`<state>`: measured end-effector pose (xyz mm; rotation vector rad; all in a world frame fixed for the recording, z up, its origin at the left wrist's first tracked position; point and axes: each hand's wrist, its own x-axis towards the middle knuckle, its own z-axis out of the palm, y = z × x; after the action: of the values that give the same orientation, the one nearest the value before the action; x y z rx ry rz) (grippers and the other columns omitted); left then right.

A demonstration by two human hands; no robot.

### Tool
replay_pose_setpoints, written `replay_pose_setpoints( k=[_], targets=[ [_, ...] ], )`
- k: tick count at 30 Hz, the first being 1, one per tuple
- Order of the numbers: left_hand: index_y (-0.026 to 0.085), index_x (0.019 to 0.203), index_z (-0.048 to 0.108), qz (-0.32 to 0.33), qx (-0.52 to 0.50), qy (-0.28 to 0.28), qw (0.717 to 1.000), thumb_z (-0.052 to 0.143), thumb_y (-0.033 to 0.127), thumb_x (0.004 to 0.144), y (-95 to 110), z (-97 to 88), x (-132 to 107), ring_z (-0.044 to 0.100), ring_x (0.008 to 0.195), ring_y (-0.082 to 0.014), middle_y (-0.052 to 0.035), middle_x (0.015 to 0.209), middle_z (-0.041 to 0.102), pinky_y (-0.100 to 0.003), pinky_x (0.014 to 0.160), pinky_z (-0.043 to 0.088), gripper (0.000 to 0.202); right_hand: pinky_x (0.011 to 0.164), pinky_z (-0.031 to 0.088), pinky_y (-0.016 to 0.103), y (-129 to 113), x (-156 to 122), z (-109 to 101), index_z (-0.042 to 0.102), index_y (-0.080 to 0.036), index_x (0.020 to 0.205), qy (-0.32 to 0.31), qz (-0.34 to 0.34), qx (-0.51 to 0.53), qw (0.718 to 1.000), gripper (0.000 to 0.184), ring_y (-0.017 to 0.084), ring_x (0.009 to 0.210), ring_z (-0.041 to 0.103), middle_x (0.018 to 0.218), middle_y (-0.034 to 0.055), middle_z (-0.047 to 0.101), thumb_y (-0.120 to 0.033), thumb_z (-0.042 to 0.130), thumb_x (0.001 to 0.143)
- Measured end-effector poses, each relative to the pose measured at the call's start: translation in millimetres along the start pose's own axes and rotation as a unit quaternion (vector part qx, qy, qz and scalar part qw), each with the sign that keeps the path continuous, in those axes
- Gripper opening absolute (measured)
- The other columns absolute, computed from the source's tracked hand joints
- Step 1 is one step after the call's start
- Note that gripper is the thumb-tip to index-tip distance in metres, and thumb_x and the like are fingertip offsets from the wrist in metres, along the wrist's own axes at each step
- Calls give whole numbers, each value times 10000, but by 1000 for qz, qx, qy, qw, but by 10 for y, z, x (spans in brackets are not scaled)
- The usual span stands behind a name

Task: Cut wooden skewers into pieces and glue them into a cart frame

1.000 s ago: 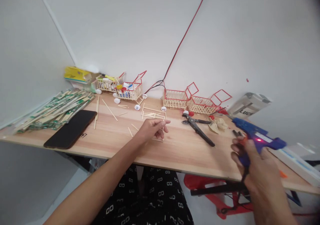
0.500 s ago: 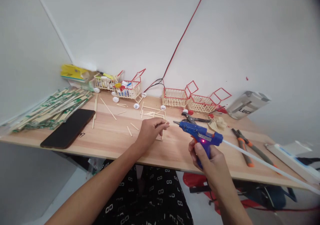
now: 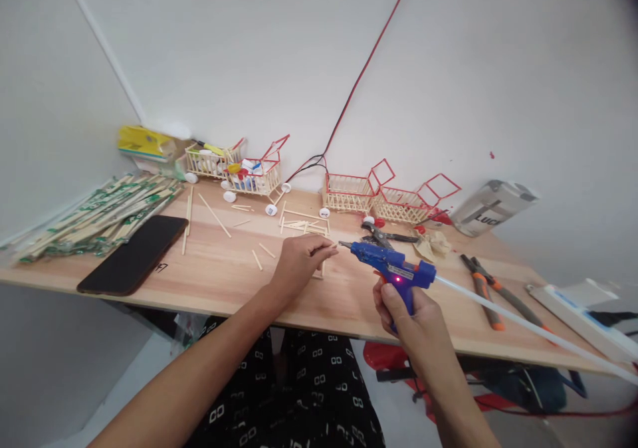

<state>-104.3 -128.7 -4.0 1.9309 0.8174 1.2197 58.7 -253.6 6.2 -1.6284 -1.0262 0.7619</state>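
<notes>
My right hand [image 3: 406, 312] is wrapped round the grip of a blue glue gun [image 3: 389, 265] whose red light glows; a long white glue stick [image 3: 528, 328] trails from its back. The nozzle points left, close to the fingertips of my left hand [image 3: 299, 262]. That hand rests on the wooden table [image 3: 219, 278] with its fingers pinched on a thin wooden stick piece [image 3: 321, 270]. Loose sticks [image 3: 304, 225] lie just beyond it.
Stick-built carts [image 3: 244, 172] and red-framed baskets [image 3: 379, 202] line the wall. A black phone [image 3: 132, 254] and wrapped chopsticks [image 3: 94, 215] lie left. Scissors [image 3: 386, 235], orange-handled pliers [image 3: 486, 288], a silver box [image 3: 493, 207] and a white power strip [image 3: 583, 318] sit right. A red cable [image 3: 363, 72] runs up the wall.
My right hand has carried the glue gun from the far right to the left, up to my left hand's fingertips. The left hand stayed on the sticks.
</notes>
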Motion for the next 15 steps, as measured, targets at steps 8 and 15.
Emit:
replay_pose_setpoints(
  k=[8,15],
  targets=[
    [199,681,694,-1,9,5,1000,646,258,821,-4,-2,0,542,579,-133,26,529,578,-248,630,380,159,442,353,245,29,8,-17,577,-159,779,-4,2,-22,1000,475,115,464,447,558,4,550,-631,619,744],
    [202,659,690,-9,2,11,1000,646,257,816,27,-9,-1,538,577,-135,24,523,576,-247,623,378,172,444,356,238,0,1,-17,549,-168,749,1,-9,-39,999,472,111,460,450,549,-10,526,-638,598,756]
  ],
)
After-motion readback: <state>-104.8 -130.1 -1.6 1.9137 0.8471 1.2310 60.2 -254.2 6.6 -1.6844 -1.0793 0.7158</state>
